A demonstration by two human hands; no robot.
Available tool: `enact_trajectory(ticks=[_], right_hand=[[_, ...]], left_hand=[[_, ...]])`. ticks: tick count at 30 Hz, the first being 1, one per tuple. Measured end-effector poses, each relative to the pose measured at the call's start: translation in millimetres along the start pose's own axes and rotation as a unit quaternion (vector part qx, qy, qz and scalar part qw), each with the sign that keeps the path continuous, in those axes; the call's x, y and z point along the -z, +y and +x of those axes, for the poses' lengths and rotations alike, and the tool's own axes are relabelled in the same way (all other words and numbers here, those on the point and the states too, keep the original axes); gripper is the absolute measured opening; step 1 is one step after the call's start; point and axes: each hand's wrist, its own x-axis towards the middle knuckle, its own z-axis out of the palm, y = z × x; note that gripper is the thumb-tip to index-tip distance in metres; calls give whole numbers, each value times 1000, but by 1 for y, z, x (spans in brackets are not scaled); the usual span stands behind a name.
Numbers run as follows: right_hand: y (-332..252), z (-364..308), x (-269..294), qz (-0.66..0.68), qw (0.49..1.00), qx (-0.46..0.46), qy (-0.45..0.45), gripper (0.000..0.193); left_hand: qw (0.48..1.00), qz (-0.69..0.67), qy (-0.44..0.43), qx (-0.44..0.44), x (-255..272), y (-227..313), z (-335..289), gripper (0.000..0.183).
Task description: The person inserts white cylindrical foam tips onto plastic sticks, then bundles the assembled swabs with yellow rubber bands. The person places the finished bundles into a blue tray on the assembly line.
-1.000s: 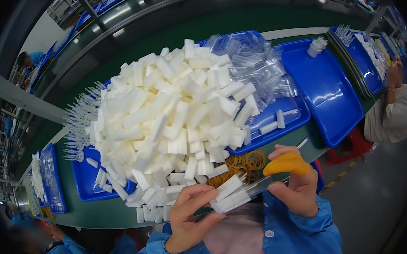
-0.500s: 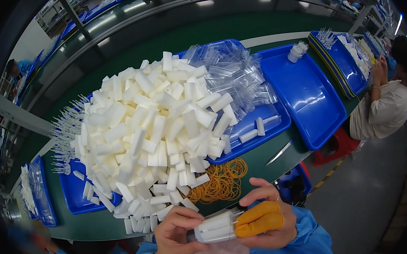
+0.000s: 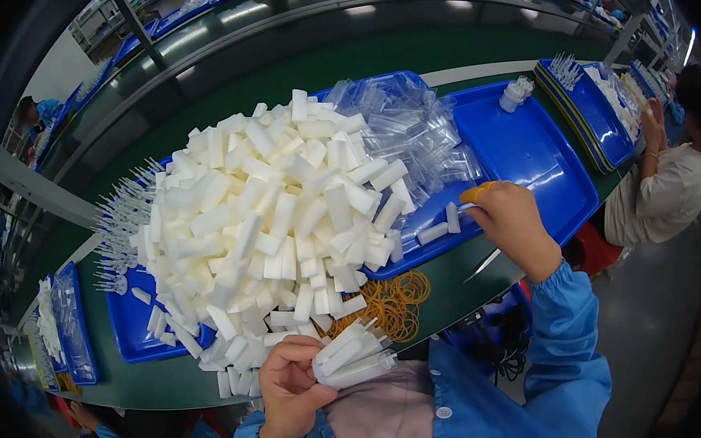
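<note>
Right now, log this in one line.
left hand: holds white bundle | right hand: beside loose white blocks | rubber bands: on table

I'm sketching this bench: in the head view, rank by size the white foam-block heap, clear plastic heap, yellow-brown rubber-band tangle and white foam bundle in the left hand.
1. White foam-block heap
2. Clear plastic heap
Both smaller, but too alike to rank: rubber-band tangle and foam bundle.

The white foam-like blocks (image 3: 283, 212) are presenting a matt surface. The blue plastic tray (image 3: 528, 160) is displaying a smooth, glossy finish. The clear plastic pieces (image 3: 403, 128) are reflecting light from glossy faces.
</note>
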Motion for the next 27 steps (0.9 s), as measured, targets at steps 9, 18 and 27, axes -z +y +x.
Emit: enact_trajectory(ticks=[9, 18, 27], right_hand=[[13, 20, -22, -164, 971, 105, -140, 20], [-45, -22, 17, 389, 913, -61, 110, 33], [-118, -73, -15, 774, 612, -115, 115, 38]], left_hand=[[1000, -15, -7, 10, -1, 1, -1, 45], [994, 87, -4, -64, 2, -4, -1, 49], [940, 300, -44, -158, -4, -3, -4, 48]])
